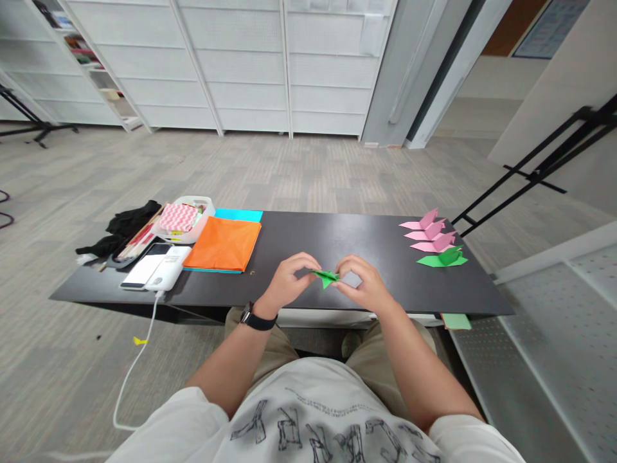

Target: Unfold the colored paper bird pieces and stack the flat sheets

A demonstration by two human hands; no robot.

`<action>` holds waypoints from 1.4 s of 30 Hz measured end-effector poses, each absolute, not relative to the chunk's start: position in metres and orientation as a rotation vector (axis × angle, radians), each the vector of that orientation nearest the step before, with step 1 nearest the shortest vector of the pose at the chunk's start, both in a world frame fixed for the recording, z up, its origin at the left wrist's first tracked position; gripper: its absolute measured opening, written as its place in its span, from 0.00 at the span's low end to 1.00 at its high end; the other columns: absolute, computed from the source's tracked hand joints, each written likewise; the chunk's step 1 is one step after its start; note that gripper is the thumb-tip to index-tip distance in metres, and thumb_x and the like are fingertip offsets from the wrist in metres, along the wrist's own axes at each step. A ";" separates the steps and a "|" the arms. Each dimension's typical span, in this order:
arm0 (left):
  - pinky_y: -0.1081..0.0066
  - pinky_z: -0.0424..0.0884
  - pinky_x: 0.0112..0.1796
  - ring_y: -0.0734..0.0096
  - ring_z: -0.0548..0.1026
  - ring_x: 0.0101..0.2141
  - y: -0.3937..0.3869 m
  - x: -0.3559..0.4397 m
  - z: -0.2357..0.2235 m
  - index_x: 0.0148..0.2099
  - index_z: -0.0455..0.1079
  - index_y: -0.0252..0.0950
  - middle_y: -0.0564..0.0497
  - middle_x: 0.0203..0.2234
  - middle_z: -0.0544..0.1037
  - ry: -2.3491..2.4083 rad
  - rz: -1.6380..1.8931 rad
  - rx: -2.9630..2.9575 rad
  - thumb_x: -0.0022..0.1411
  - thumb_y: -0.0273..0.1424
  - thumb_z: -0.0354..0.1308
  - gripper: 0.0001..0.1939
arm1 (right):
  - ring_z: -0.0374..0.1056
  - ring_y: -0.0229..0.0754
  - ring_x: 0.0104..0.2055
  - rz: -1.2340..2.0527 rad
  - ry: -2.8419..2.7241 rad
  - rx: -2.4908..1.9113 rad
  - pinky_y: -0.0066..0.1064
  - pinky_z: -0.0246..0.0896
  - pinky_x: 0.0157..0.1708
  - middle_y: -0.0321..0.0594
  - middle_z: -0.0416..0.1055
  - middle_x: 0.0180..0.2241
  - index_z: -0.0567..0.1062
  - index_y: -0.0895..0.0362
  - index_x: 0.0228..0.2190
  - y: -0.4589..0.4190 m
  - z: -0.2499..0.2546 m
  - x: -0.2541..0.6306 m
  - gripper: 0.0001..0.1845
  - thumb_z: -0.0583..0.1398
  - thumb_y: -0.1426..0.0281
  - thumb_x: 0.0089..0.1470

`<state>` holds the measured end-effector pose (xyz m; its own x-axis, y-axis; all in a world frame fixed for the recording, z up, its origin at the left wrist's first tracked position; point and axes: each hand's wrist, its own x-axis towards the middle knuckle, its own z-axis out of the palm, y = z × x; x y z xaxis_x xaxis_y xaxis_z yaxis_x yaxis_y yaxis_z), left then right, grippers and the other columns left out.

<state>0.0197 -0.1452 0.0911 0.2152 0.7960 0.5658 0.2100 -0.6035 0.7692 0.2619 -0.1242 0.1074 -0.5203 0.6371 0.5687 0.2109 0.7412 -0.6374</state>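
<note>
Between my two hands, just above the front of the dark table, is a green origami crane point(327, 278) of folded paper. My left hand point(292, 278) pinches its left tip between thumb and forefinger. On the other side, my right hand point(361, 281) has thumb and fingers closed on its right end. Over at the right of the table stand several finished paper cranes in a row: pink cranes point(429, 235) and, nearest me, another green crane point(446, 257).
Orange paper sheets point(224, 244) lie left of my hands, over blue paper point(240, 215). Farther left are a white basket point(205, 209), a phone point(144, 265), a white power bank point(168, 269) with a cable, and black cloth point(130, 220). A black stand point(535, 173) is beyond the right edge.
</note>
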 end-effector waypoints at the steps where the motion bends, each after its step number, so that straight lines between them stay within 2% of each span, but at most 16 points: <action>1: 0.64 0.76 0.46 0.65 0.81 0.42 -0.146 0.021 0.090 0.40 0.78 0.38 0.46 0.39 0.83 0.935 1.387 1.926 0.68 0.29 0.65 0.01 | 0.72 0.44 0.38 0.627 -2.069 -0.671 0.38 0.69 0.41 0.39 0.76 0.35 0.72 0.51 0.34 -0.124 0.106 0.262 0.08 0.67 0.66 0.63; 5: 0.64 0.75 0.49 0.63 0.80 0.45 -0.148 0.029 0.087 0.40 0.75 0.37 0.44 0.44 0.82 0.964 1.336 1.820 0.67 0.34 0.66 0.06 | 0.69 0.41 0.32 0.610 -1.940 -0.857 0.35 0.67 0.34 0.36 0.73 0.29 0.72 0.51 0.31 -0.124 0.098 0.258 0.10 0.65 0.65 0.63; 9: 0.66 0.76 0.45 0.64 0.81 0.41 -0.153 0.040 0.087 0.40 0.74 0.38 0.48 0.40 0.84 1.093 1.300 1.796 0.68 0.34 0.63 0.05 | 0.69 0.40 0.31 0.674 -1.793 -1.021 0.33 0.69 0.31 0.36 0.73 0.30 0.72 0.52 0.31 -0.125 0.089 0.248 0.08 0.64 0.64 0.61; 13: 0.64 0.75 0.46 0.63 0.82 0.42 -0.158 0.048 0.090 0.42 0.76 0.40 0.48 0.41 0.85 1.216 1.335 1.944 0.68 0.30 0.62 0.01 | 0.72 0.42 0.35 0.719 -1.704 -1.093 0.33 0.73 0.33 0.38 0.74 0.34 0.74 0.52 0.33 -0.125 0.082 0.241 0.05 0.62 0.65 0.61; 21: 0.61 0.75 0.49 0.62 0.81 0.45 -0.158 0.051 0.092 0.42 0.76 0.40 0.48 0.42 0.84 1.200 1.372 2.054 0.69 0.25 0.60 0.06 | 0.76 0.44 0.38 0.796 -1.655 -1.143 0.34 0.74 0.35 0.39 0.77 0.36 0.76 0.52 0.38 -0.123 0.075 0.235 0.06 0.60 0.68 0.58; 26: 0.65 0.74 0.45 0.64 0.79 0.43 -0.159 0.053 0.097 0.40 0.76 0.39 0.47 0.39 0.80 1.265 1.408 1.996 0.68 0.26 0.61 0.04 | 0.75 0.45 0.38 0.748 -1.647 -1.168 0.35 0.73 0.37 0.40 0.77 0.36 0.75 0.52 0.38 -0.123 0.078 0.231 0.08 0.58 0.71 0.57; 30: 0.70 0.73 0.38 0.67 0.77 0.38 -0.157 0.052 0.092 0.39 0.75 0.38 0.49 0.36 0.78 1.286 1.374 1.848 0.68 0.30 0.62 0.03 | 0.74 0.45 0.38 0.706 -1.670 -1.186 0.37 0.73 0.39 0.39 0.75 0.36 0.73 0.51 0.36 -0.123 0.080 0.230 0.07 0.58 0.73 0.55; 32: 0.71 0.73 0.36 0.69 0.77 0.37 -0.153 0.050 0.087 0.42 0.75 0.38 0.50 0.36 0.78 1.258 1.367 1.686 0.68 0.33 0.63 0.04 | 0.73 0.45 0.38 0.733 -1.671 -1.165 0.37 0.73 0.39 0.39 0.75 0.37 0.73 0.51 0.38 -0.123 0.078 0.230 0.07 0.58 0.72 0.56; 36: 0.72 0.75 0.38 0.71 0.78 0.35 -0.141 0.042 0.076 0.55 0.70 0.38 0.53 0.34 0.77 1.154 1.439 1.360 0.64 0.36 0.68 0.20 | 0.73 0.43 0.38 0.858 -1.616 -1.054 0.34 0.74 0.36 0.38 0.75 0.39 0.72 0.49 0.51 -0.123 0.069 0.233 0.14 0.60 0.67 0.63; 39: 0.72 0.75 0.39 0.71 0.79 0.37 -0.138 0.039 0.072 0.51 0.68 0.38 0.52 0.36 0.77 1.090 1.451 1.271 0.62 0.37 0.69 0.19 | 0.73 0.43 0.39 0.996 -1.593 -0.970 0.33 0.75 0.35 0.40 0.74 0.42 0.72 0.48 0.52 -0.123 0.064 0.236 0.15 0.60 0.64 0.65; 42: 0.75 0.73 0.34 0.73 0.77 0.34 -0.139 0.039 0.072 0.45 0.66 0.38 0.52 0.36 0.76 1.076 1.425 1.223 0.61 0.38 0.70 0.17 | 0.71 0.42 0.41 1.027 -1.601 -0.934 0.34 0.75 0.40 0.41 0.72 0.44 0.73 0.49 0.48 -0.122 0.063 0.239 0.12 0.61 0.65 0.63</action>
